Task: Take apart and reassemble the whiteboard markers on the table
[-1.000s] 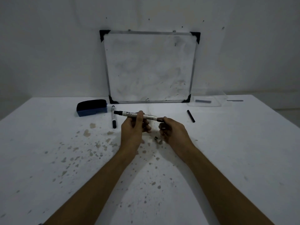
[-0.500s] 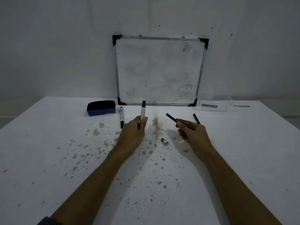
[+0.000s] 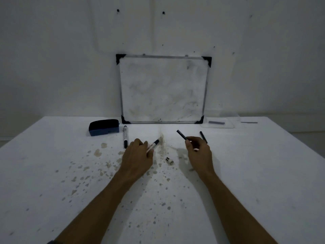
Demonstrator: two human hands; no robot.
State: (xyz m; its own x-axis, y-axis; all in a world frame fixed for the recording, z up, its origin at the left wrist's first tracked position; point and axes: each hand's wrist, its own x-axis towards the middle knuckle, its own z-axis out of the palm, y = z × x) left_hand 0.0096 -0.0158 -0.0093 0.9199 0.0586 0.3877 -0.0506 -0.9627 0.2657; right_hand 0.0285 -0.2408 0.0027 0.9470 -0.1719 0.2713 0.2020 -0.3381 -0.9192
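Item: white-barrelled whiteboard marker body with a black end [image 3: 152, 146], disassembled, being held in the left hand [image 3: 139, 155] just above the stained white table [image 3: 52, 173]; the fingers are curling round the lower barrel, thumb and forefinger pinching it. Its long axis is running diagonally, the black end pointing up, away and to the right, toward the framed whiteboard [image 3: 163, 88] leaning on the wall. Companion part: thin black ink rod [image 3: 182, 135], being pinched between thumb and fingertips of the right hand [image 3: 198, 150], its free end pointing up and to the left, well apart from the barrel. Loose on the table: a small black-and-silver end plug [image 3: 169, 160] lying between the two hands; a second thin black rod [image 3: 203, 137] just behind the right hand; a complete capped white marker [image 3: 125, 138] lying lengthwise beside the left hand; a dark blue board eraser [image 3: 104, 127] further left. Risks, as judged: the small plug is probably round and could be rolling away if a wrist is brushing it; the two black rods are looking alike and could be getting swapped on reassembly; the bare rod is likely wet with ink and could be staining fingers or table.
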